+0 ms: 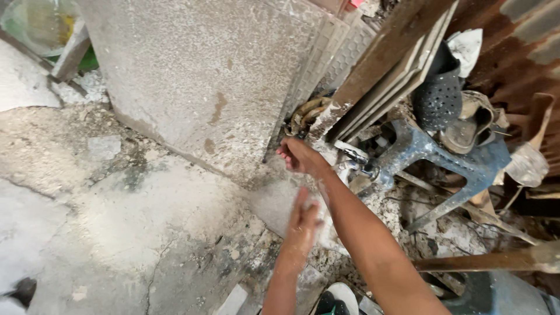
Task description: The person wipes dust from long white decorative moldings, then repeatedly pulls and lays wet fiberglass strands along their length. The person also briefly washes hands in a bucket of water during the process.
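Reaching toward the foot of the leaning grey stone slab [198, 81], the right hand [297, 156] curls loosely with nothing in its fingers, the left hand [304, 217] lies flat and empty, and the slab seemingly stands ungrasped on the floor [116, 221].

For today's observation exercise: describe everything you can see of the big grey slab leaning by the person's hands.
The grey slab looks like speckled concrete or stone, flat and broad, with brownish stains and a pale dusty surface. It stands tilted on its lower edge on the cracked concrete ground, leaning back against patterned tiles. The right hand reaches near its lower right corner; contact is unclear.
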A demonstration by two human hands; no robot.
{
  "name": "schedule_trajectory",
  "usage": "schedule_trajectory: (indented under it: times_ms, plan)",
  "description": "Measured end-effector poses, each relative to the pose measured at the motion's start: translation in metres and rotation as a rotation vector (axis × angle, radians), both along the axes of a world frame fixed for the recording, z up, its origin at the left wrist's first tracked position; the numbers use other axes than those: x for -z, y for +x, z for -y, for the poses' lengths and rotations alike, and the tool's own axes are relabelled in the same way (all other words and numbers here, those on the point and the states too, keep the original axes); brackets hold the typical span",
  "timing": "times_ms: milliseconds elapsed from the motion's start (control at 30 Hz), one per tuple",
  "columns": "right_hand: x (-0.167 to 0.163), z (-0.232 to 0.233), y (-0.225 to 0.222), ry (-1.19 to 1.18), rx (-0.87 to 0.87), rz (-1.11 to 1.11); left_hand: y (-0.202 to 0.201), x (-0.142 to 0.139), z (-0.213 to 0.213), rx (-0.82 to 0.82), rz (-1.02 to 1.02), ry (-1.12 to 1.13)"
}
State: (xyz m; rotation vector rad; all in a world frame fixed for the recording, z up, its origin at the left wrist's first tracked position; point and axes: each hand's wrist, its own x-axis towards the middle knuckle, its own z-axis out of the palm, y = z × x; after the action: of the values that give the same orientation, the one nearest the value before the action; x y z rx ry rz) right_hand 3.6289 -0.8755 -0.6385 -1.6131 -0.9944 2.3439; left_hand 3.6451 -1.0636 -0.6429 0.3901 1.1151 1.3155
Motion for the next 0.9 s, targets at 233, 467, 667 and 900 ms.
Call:
schedule_trajectory:
  times_ms: [233,467,667,900]
  plan:
    - [-0.009,0.005,-0.013,0.211,-0.31,0.044,0.026,0.009,-0.063,0.047,-0.098,-0.136]
    - [0.018,0.012,0.013,0.454,0.16,0.039,0.007,0.063,-0.138,-0.148,0.33,-0.425]
    - [0.037,0.07,0.052,0.51,0.056,0.067,-0.019,0.094,-0.144,-0.149,0.506,-0.342]
    - [0.012,0.1,0.049,0.287,0.338,-0.128,-0.006,0.073,-0.128,-0.051,-0.56,-0.075]
